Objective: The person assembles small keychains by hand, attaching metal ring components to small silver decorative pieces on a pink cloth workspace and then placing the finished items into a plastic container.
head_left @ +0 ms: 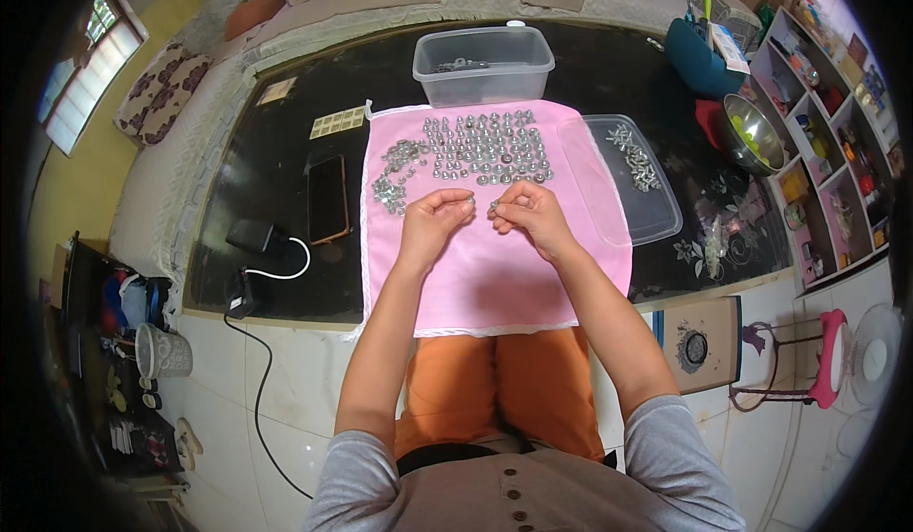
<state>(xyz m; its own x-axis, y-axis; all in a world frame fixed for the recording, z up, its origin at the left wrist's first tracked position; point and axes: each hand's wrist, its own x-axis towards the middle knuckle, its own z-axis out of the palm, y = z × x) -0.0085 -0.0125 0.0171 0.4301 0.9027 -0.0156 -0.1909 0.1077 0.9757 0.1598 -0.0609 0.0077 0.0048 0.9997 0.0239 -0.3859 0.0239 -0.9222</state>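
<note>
– Where do we have our two hands?
– Both are over the pink cloth, on the near side of the rows of small metal pieces; our left hand is just apart from our right hand
– And how does each grip stand?
– On the left, we have thumb and fingers pinched together on a small silvery piece; on the right, we have them clamped on a second silvery piece, though we cannot make out the exact shape of either
– What else do we see on the cloth?
– Left of the rows, we find two loose heaps of small silvery parts
– And around it on the table?
– Beyond the cloth, we have a clear plastic box with some metal bits inside; on the right, a shallow clear tray overlaps the cloth's side and carries a silvery pile; on the left, we see a dark phone lying flat
</note>
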